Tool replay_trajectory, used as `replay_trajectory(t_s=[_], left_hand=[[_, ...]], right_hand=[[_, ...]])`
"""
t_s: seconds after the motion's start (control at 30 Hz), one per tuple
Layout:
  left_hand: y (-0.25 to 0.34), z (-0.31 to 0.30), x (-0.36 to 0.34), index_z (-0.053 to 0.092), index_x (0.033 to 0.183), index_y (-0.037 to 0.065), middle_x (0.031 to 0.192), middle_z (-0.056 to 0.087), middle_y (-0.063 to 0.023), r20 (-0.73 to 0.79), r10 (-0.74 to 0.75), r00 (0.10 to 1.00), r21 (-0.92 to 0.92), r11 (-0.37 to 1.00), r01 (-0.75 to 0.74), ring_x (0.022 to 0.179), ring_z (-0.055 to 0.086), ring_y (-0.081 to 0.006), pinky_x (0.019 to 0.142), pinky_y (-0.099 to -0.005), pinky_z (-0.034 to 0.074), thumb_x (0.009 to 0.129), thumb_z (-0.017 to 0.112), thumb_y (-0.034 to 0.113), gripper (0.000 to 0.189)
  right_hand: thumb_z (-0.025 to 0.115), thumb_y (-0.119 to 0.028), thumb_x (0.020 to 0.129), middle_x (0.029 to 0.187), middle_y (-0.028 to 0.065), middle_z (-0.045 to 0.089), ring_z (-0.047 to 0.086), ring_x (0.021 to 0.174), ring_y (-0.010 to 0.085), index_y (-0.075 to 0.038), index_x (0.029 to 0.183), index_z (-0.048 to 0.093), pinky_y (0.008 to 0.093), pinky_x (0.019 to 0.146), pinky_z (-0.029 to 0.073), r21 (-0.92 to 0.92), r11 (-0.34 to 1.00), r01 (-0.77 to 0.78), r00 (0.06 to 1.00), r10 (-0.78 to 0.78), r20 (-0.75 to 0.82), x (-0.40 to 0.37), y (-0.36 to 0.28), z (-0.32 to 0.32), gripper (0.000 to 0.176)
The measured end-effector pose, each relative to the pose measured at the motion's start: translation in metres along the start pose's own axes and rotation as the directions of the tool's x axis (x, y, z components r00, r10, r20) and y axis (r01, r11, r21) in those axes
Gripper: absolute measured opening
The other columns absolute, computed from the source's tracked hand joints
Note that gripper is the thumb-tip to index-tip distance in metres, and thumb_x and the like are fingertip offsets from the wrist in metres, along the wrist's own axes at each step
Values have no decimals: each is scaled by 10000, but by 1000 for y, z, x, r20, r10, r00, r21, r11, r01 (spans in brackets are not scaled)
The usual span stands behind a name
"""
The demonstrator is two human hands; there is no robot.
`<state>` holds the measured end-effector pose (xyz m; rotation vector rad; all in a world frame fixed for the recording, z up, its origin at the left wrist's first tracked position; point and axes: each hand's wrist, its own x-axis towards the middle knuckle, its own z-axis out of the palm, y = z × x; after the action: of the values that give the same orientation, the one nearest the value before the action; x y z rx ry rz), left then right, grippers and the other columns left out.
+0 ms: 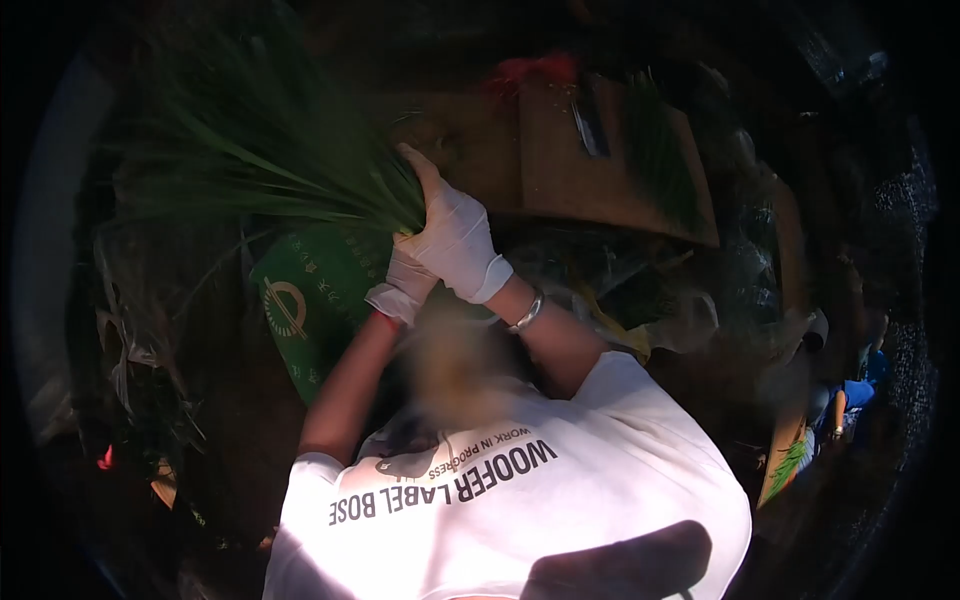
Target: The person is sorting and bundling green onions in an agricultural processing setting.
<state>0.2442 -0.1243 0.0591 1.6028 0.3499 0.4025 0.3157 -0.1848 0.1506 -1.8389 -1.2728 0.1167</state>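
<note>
A bunch of long, narrow green leaves (330, 170) fans out toward the upper left, its stems gathered at my hands. My right hand (452, 240), in a white glove, is closed around the stem end, thumb side up along the leaves. Just below and against it is my left hand (404, 283), also white-gloved, closed at the base of the same bunch; its fingers are mostly hidden behind the right hand. Beneath the hands lies a green printed bag (325, 295) with a pale logo.
Beyond my hands lies a brown cardboard sheet (570, 165) bearing a dark, shiny flat object (590, 122) and green leaves (660, 150). A red item (535, 72) is at its far edge. Clear plastic (685, 320) lies to the right. Part of another person (850, 395) shows at far right.
</note>
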Motion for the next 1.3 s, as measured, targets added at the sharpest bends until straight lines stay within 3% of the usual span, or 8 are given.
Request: replay_trajectory(t_s=[0.2,0.33,0.47,0.8,0.9,1.0,1.07,1.3], left_hand=[[146,11,3,512,1247,17,1087,635,-114,711,23,703,154,970,-187,1031,600,-214,928,-315,434,677,791,274,685],[228,-26,63,495,1213,-66,1261,502,-225,165,653,739,-87,756,-648,1174,502,-270,1025,-405,341,796,607,507,717],[164,-13,191,139,1428,1,1475,218,-152,589,223,777,-10,963,-269,1351,246,-234,1087,-356,219,821,611,491,912],[108,74,189,477,1189,26,1032,595,-102,559,81,825,-510,818,265,924,600,-199,803,-343,493,777,662,197,483],[102,69,193,527,1116,39,946,605,-70,471,25,882,-595,748,296,813,608,-163,703,-318,514,781,645,154,373],[88,58,194,550,1088,50,928,607,-57,428,11,904,-610,742,279,792,605,-155,683,-311,515,785,636,134,325],[90,77,204,559,1080,56,926,611,-53,432,-44,901,-588,743,319,800,606,-156,693,-310,514,791,627,118,304],[69,99,218,570,1126,50,1012,620,-26,266,-5,964,-560,813,159,873,588,-124,775,-284,484,770,669,34,370]], right_hand=[[646,-128,712,779,114,555,595,665,267,-164,1377,317,347,557,489,-754,631,183,967,-255,22,51,69,-145,743],[554,-84,779,820,75,545,583,672,207,-200,1405,289,343,662,511,-832,-63,552,815,-172,554,84,66,-233,690],[525,-78,781,760,47,522,574,684,187,-194,1340,371,359,949,444,-542,-238,806,487,-253,836,110,59,-246,592],[547,-93,751,1000,42,571,577,982,194,-134,1157,477,397,1082,304,-505,-155,849,479,-180,859,155,69,-226,414],[548,-27,758,1421,128,310,312,1311,258,-138,1394,304,415,1081,282,-897,175,406,824,-494,277,134,80,-216,690],[609,38,712,1444,222,199,214,1344,357,-114,1434,182,435,1094,221,-262,962,71,823,-205,-530,78,129,-187,853],[661,-80,777,1488,207,57,144,1373,304,-157,1459,-14,395,1079,232,737,672,-79,895,373,-245,32,165,-160,962],[785,39,602,1260,117,441,516,1077,185,-66,1401,205,299,850,485,854,507,-117,826,527,-200,10,160,-54,993]])
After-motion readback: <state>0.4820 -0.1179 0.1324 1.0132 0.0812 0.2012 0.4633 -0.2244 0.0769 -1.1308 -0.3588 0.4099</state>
